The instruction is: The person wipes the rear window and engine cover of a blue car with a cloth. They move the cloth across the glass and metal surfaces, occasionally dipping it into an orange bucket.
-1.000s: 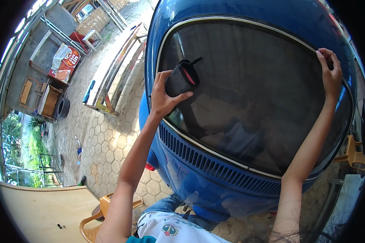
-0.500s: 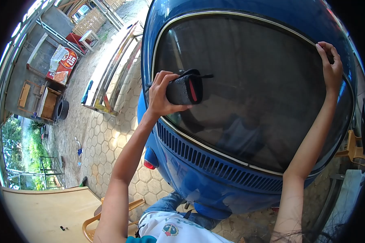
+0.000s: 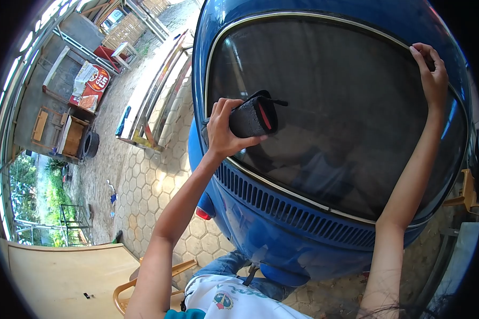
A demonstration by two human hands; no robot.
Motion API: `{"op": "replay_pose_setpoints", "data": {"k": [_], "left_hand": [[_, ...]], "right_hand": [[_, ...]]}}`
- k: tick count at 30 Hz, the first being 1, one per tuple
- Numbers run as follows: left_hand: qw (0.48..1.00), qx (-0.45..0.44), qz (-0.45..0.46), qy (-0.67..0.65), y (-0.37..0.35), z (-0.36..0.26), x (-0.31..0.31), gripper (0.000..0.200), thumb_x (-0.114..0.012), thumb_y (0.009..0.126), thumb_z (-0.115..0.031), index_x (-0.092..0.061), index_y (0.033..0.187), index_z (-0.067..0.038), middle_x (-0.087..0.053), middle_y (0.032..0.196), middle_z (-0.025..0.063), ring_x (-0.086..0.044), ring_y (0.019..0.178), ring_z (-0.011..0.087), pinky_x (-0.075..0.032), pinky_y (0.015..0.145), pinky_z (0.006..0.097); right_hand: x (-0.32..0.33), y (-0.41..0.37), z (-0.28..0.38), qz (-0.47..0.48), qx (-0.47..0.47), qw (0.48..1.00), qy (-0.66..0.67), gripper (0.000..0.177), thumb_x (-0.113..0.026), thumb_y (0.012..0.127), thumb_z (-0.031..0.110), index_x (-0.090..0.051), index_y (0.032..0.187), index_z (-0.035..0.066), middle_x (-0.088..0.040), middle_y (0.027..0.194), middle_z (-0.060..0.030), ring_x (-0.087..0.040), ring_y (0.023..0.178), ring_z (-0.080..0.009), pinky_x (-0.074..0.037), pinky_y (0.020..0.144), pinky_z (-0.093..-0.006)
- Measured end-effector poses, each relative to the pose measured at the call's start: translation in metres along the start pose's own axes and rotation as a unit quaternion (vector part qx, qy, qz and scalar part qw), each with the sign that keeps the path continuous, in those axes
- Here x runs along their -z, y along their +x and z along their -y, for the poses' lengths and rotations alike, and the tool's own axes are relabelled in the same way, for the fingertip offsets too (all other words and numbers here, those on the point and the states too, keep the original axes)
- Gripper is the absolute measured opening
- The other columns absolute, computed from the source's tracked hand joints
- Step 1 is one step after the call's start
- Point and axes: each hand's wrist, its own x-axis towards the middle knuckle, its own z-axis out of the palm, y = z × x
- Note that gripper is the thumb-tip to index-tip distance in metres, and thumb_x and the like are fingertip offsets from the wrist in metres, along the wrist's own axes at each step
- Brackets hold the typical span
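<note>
A dark case-like object (image 3: 247,118) with a red strip on its end and a small black strap is in my left hand (image 3: 224,127), whose fingers wrap round it over the left part of the dark rear window (image 3: 324,106). At the window's upper right edge, my right hand (image 3: 432,74) has its thumb and forefinger close together at the light trim; whether they hold anything is too small to tell. The window belongs to a blue car (image 3: 239,212) with a slotted vent (image 3: 298,212) below the glass.
A long bench (image 3: 154,95) stands left of the car on hexagonal paving. A wooden table (image 3: 64,271) and a tan chair (image 3: 125,290) are at the lower left. Another tan chair (image 3: 467,191) stands at the right. A tire (image 3: 90,144) lies further off.
The view has shifted slightly, so the car and bench appear further right. My left hand keeps its hold on the dark object. My right hand appears slightly higher, still at the window trim.
</note>
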Motion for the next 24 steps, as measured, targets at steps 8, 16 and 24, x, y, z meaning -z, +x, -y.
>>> {"op": "replay_pose_setpoints", "data": {"k": [8, 16, 24], "left_hand": [[0.997, 0.079, -0.009, -0.021, 0.000, -0.025, -0.008, 0.081, -0.093, 0.058, -0.056, -0.061, 0.116, -0.008, -0.058, 0.107, 0.0073, -0.059, 0.106, 0.0270, -0.050, 0.091, 0.0442], [0.994, 0.108, -0.017, 0.028, -0.005, -0.075, -0.021, 0.082, -0.094, 0.060, -0.058, -0.059, 0.117, -0.009, -0.058, 0.109, 0.0070, -0.058, 0.110, 0.0280, -0.050, 0.093, 0.0464], [0.993, 0.101, -0.003, 0.060, -0.014, -0.128, -0.046, 0.084, -0.090, 0.060, -0.067, -0.061, 0.116, -0.012, -0.057, 0.110, 0.0058, -0.057, 0.108, 0.0279, -0.050, 0.090, 0.0470]], "right_hand": [[0.001, 0.002, 0.003, 0.009, 0.025, 1.000, 0.006, 0.024, -0.074, 0.096, 0.033, -0.078, 0.107, 0.012, -0.073, 0.098, 0.0013, -0.069, 0.098, -0.0110, -0.050, 0.097, -0.0279], [-0.011, 0.002, -0.011, -0.062, 0.114, 0.990, -0.049, 0.021, -0.074, 0.094, 0.034, -0.078, 0.104, 0.016, -0.077, 0.098, 0.0012, -0.070, 0.100, -0.0168, -0.053, 0.095, -0.0329], [-0.015, -0.046, 0.030, -0.098, 0.144, 0.975, -0.139, 0.027, -0.075, 0.090, 0.034, -0.074, 0.113, 0.019, -0.073, 0.111, 0.0038, -0.065, 0.111, -0.0242, -0.050, 0.101, -0.0405]]}}
